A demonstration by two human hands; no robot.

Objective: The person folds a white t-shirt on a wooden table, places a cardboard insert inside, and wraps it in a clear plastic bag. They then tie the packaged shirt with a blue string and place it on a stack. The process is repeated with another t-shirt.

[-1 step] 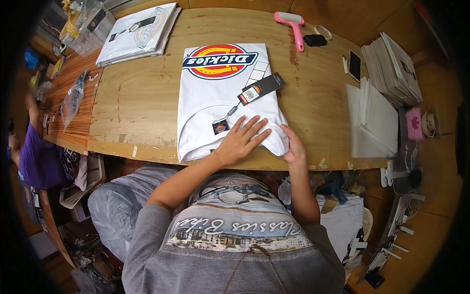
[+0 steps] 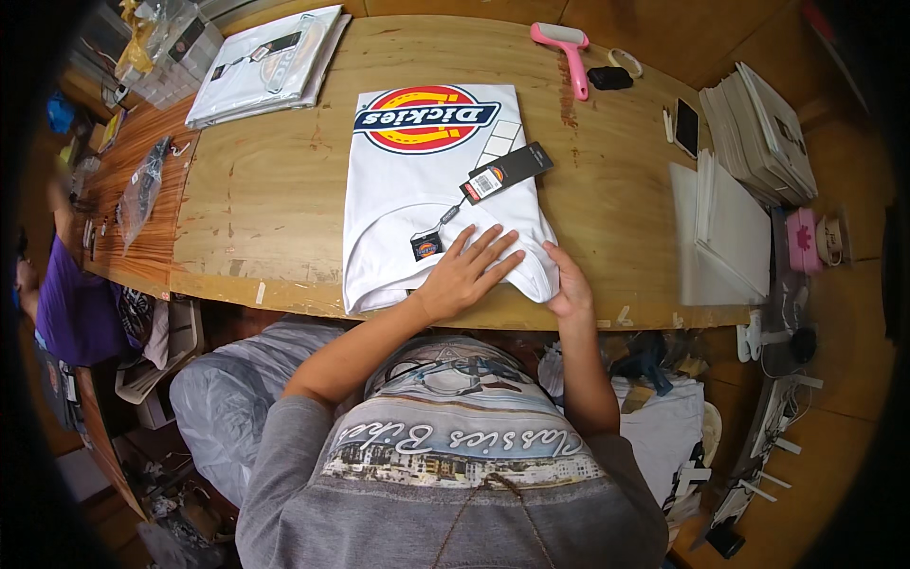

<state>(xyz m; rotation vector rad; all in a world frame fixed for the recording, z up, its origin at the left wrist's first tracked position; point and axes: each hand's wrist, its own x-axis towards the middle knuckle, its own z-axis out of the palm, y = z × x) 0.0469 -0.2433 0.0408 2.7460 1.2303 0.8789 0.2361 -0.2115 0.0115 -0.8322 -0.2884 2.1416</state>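
Note:
A folded white T-shirt lies on the wooden table in front of me, its collar toward me. On its far part is a red, yellow and dark blue printed logo. A black hang tag with a barcode sticker rests on the cloth, joined by a cord to the black neck label. My left hand presses flat on the shirt beside the collar, fingers spread. At the shirt's near right corner, my right hand grips the folded edge; some of its fingers are hidden.
Bagged white shirts are stacked at the far left of the table. A pink lint roller lies at the far right. Further right are a phone and stacks of white sheets. Someone in purple is at the left.

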